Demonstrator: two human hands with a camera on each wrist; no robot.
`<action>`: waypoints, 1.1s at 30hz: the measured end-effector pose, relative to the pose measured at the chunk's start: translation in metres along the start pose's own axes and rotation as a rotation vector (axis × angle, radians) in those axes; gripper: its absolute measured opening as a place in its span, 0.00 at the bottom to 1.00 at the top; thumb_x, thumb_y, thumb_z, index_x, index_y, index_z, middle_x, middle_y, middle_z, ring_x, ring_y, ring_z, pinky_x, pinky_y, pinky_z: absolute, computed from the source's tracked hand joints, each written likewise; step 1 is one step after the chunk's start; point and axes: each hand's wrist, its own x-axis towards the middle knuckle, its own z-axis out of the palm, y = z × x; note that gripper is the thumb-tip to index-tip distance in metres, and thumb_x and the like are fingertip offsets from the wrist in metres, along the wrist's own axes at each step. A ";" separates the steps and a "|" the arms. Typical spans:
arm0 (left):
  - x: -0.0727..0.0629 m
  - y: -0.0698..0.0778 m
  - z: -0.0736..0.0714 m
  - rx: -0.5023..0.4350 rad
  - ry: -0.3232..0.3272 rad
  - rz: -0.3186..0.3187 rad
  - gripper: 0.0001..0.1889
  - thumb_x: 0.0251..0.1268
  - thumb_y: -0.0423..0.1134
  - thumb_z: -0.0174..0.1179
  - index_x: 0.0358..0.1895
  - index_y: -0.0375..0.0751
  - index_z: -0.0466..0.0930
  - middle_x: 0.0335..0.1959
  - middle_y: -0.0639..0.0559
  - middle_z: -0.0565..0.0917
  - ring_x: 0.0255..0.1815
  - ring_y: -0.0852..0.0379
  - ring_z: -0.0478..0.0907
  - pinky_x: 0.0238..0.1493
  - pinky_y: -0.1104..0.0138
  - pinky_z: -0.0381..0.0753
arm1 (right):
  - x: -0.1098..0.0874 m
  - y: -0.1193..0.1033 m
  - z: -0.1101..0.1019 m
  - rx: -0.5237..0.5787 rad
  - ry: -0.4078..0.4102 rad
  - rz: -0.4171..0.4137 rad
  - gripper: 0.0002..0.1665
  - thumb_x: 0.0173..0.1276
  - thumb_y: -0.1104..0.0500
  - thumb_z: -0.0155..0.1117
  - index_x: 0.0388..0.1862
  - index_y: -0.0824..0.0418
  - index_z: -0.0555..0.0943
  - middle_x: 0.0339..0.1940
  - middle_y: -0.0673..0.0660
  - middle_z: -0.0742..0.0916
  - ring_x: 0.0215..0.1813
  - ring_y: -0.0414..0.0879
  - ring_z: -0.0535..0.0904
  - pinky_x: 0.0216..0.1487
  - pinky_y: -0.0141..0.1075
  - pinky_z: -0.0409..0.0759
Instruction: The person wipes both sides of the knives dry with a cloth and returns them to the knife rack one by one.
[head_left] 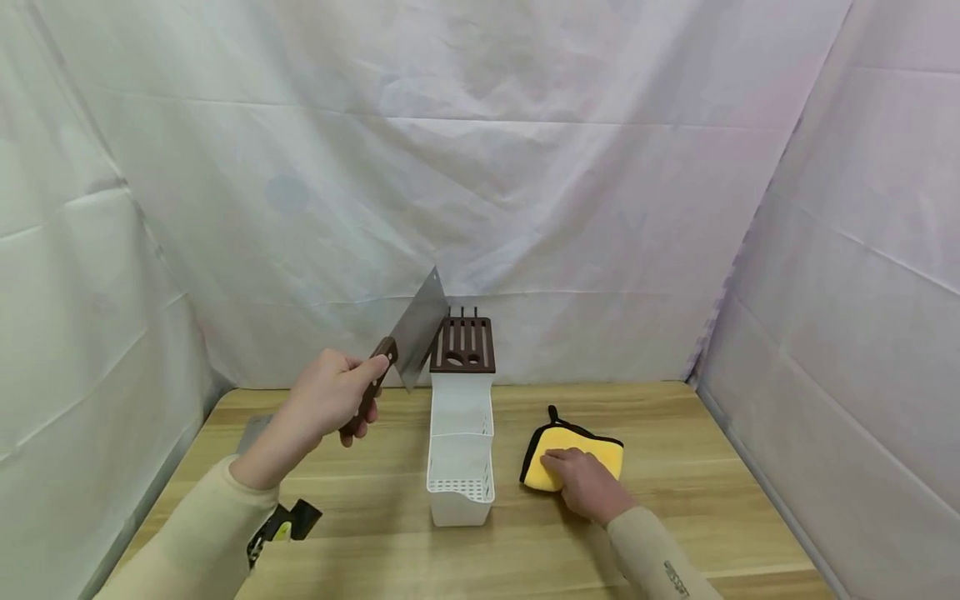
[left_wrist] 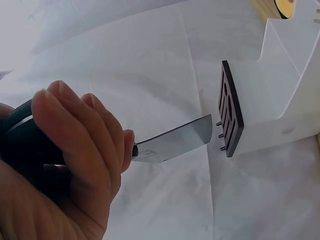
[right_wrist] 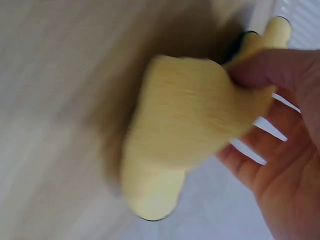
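1. Grey flat object (head_left: pixel 253 431), partly hidden, left of left grip (head_left: pixel 330 396).
2. Left grip wrapped round wood-handled cleaver (head_left: pixel 417 333); blade tilted up, ahead of grip.
3. White tiered knife rack (head_left: pixel 461 417), between both grips; brown slotted top (head_left: pixel 463 367) near blade, not touching.
4. Yellow black-trimmed cloth (head_left: pixel 573 439) at right grip (head_left: pixel 588 485), on or just over worktop (head_left: pixel 375 542), can't tell which.
5. Right grip pinching cloth, thumb against fingers.

Yellow cloth (head_left: pixel 581 440), black edging (head_left: pixel 531 456)
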 end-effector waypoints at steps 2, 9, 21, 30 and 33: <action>0.000 0.003 -0.002 0.014 -0.009 -0.007 0.26 0.84 0.49 0.49 0.25 0.34 0.76 0.16 0.48 0.79 0.13 0.55 0.74 0.16 0.61 0.78 | 0.003 -0.002 -0.005 0.011 -0.036 0.006 0.26 0.57 0.77 0.69 0.56 0.65 0.85 0.54 0.65 0.88 0.53 0.63 0.85 0.50 0.53 0.86; -0.003 0.015 -0.008 0.107 -0.026 -0.021 0.27 0.84 0.48 0.47 0.25 0.33 0.77 0.16 0.47 0.79 0.12 0.55 0.75 0.17 0.60 0.80 | 0.025 -0.019 -0.026 0.119 -0.127 0.091 0.25 0.69 0.65 0.68 0.64 0.69 0.80 0.61 0.68 0.84 0.61 0.62 0.82 0.59 0.52 0.82; 0.000 0.027 -0.010 0.216 -0.055 -0.049 0.29 0.84 0.49 0.46 0.22 0.34 0.77 0.17 0.44 0.81 0.12 0.54 0.75 0.17 0.61 0.80 | 0.063 -0.049 -0.037 0.523 -0.192 0.309 0.38 0.81 0.43 0.56 0.75 0.70 0.69 0.68 0.67 0.80 0.62 0.59 0.83 0.64 0.55 0.79; 0.007 0.030 -0.011 0.250 -0.069 -0.049 0.29 0.84 0.47 0.46 0.19 0.37 0.74 0.16 0.44 0.81 0.12 0.55 0.75 0.16 0.61 0.80 | 0.078 -0.060 -0.026 0.658 -0.120 0.329 0.34 0.81 0.41 0.56 0.73 0.63 0.73 0.62 0.64 0.84 0.60 0.59 0.83 0.61 0.54 0.81; 0.009 0.031 -0.011 0.242 -0.079 -0.058 0.29 0.84 0.46 0.46 0.18 0.38 0.72 0.15 0.44 0.81 0.11 0.55 0.75 0.16 0.62 0.80 | 0.084 -0.064 -0.027 0.706 -0.103 0.362 0.32 0.80 0.40 0.56 0.71 0.60 0.76 0.61 0.61 0.85 0.61 0.58 0.83 0.60 0.54 0.82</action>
